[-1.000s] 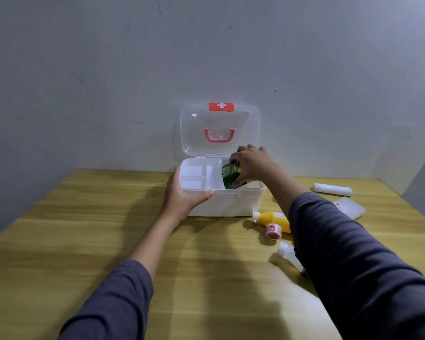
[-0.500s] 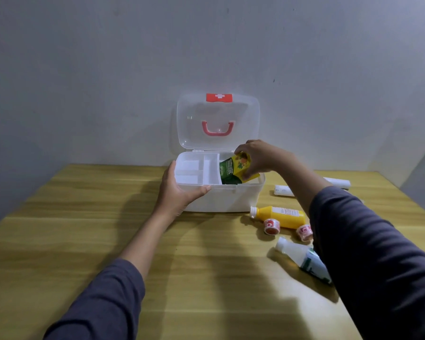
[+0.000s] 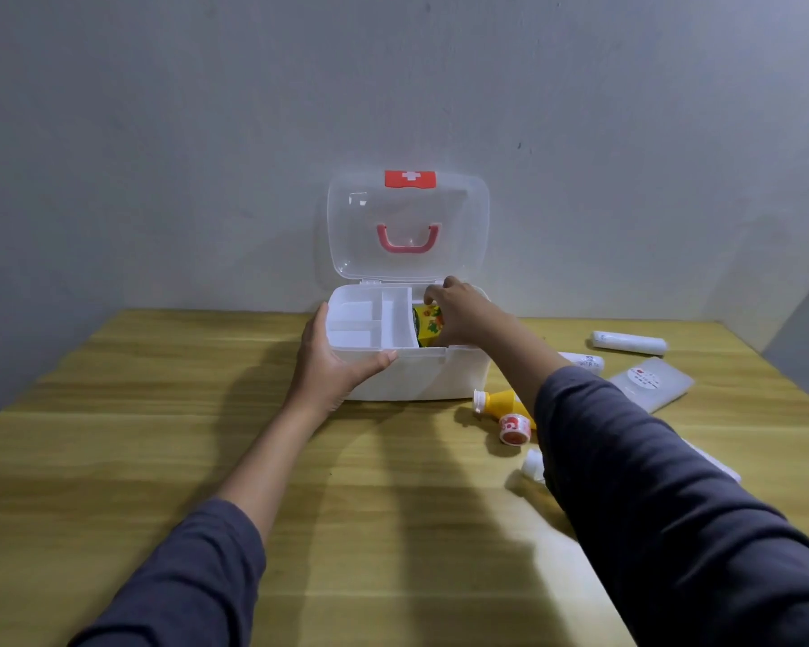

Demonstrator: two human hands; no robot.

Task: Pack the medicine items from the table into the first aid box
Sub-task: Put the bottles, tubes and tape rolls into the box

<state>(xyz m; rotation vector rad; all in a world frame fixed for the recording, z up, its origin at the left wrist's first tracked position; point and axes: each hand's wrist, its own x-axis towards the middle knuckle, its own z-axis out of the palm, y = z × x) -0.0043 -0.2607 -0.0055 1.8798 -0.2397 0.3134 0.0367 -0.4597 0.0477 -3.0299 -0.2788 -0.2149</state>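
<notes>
The white first aid box (image 3: 421,380) stands at the back of the wooden table with its clear lid (image 3: 407,226) raised against the wall. My left hand (image 3: 332,361) grips the box's front left corner, thumb on the rim. My right hand (image 3: 458,315) is over the right compartment, fingers closed on a yellow and green medicine packet (image 3: 427,325) that sits low inside the box. To the right of the box lie a yellow bottle (image 3: 500,403), a small red and white tape roll (image 3: 514,428) and a white bottle (image 3: 533,464), partly hidden by my right arm.
Farther right on the table (image 3: 160,436) lie a white roll (image 3: 629,342), a white tube (image 3: 584,360) and a translucent flat pouch (image 3: 650,382). The grey wall rises right behind the box. The tray's left compartments (image 3: 356,319) hold nothing.
My right hand has pushed the yellow and green packet from tilted above the rim down into the right compartment. My left hand has stayed on the box's corner.
</notes>
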